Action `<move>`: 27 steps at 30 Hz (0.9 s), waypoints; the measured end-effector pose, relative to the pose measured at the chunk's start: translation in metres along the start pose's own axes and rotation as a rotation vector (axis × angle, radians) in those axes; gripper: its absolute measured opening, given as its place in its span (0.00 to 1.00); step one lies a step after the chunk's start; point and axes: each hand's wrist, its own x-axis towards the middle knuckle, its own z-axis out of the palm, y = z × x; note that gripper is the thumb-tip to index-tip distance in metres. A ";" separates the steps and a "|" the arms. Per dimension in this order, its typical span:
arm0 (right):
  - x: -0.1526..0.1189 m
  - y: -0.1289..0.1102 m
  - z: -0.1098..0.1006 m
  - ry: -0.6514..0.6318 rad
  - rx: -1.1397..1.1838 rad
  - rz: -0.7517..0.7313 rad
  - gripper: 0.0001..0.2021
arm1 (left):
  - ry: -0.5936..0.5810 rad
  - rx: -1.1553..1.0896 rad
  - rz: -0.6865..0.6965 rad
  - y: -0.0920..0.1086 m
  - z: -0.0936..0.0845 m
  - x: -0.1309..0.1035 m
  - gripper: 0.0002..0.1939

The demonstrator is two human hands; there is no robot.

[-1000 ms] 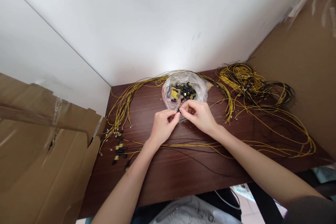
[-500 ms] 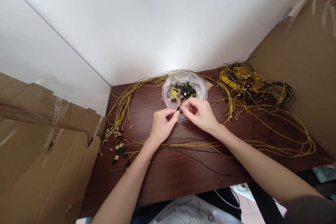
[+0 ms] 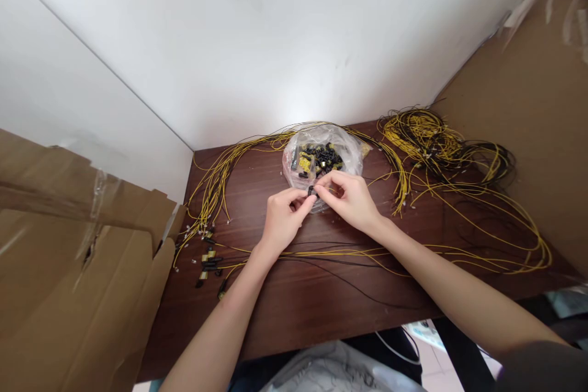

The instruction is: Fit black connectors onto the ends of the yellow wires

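Just in front of the plastic bag, my left hand (image 3: 285, 215) pinches a small black connector housing (image 3: 311, 190) between thumb and fingertip. My right hand (image 3: 348, 197) is closed in a pinch right against it, and a thin yellow wire (image 3: 332, 189) shows by its fingers. Whether the wire end sits inside the housing is too small to make out. The clear plastic bag (image 3: 351, 156) lies open behind both hands, with many black and yellow parts (image 3: 327, 158) in it.
Yellow and black wires (image 3: 232, 159) arc behind the bag. A tangled wire bundle (image 3: 420, 138) lies at right. Several finished-looking black connectors (image 3: 211, 262) rest at left, their wires running under my forearms. Cardboard (image 3: 92, 294) stands at left, more cardboard (image 3: 523, 110) at right.
The black housing has tilted more upright between my fingertips and shows more plainly. Both hands stay in almost the same place.
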 end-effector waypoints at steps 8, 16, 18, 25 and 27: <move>0.001 0.001 0.002 -0.049 0.108 0.111 0.07 | 0.081 -0.207 -0.072 0.001 0.003 -0.002 0.13; 0.001 -0.001 0.000 -0.045 0.077 0.090 0.07 | 0.107 -0.264 -0.087 0.002 0.002 -0.001 0.08; 0.001 -0.001 -0.001 -0.034 0.060 0.084 0.07 | 0.110 -0.291 -0.100 0.000 0.001 0.000 0.09; 0.001 -0.001 -0.001 -0.048 0.060 0.062 0.06 | 0.118 -0.326 -0.109 0.001 0.001 0.002 0.07; 0.001 -0.002 -0.001 -0.054 0.060 0.057 0.06 | 0.117 -0.331 -0.115 0.002 0.001 0.002 0.07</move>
